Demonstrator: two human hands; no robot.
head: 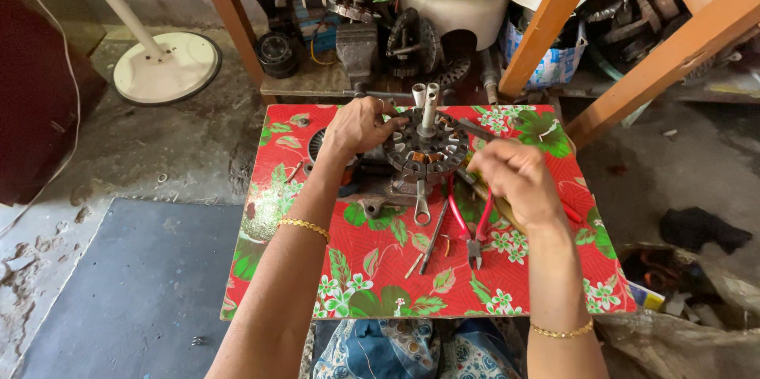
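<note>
We reach both forearms forward over the desk (372,268). Our left hand (358,127) curls over the rim of the round motor core (425,149), gripping it. Our right hand (518,183) is closed around a thin tool whose tip meets the core's right edge. The core lies flat between our hands, its shaft (430,107) pointing up. Red-handled pliers (471,225) lie just below our right hand.

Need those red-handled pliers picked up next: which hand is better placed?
Probably the right hand: it hovers just above the red-handled pliers, while the left hand grips the stator at its far side.
</note>
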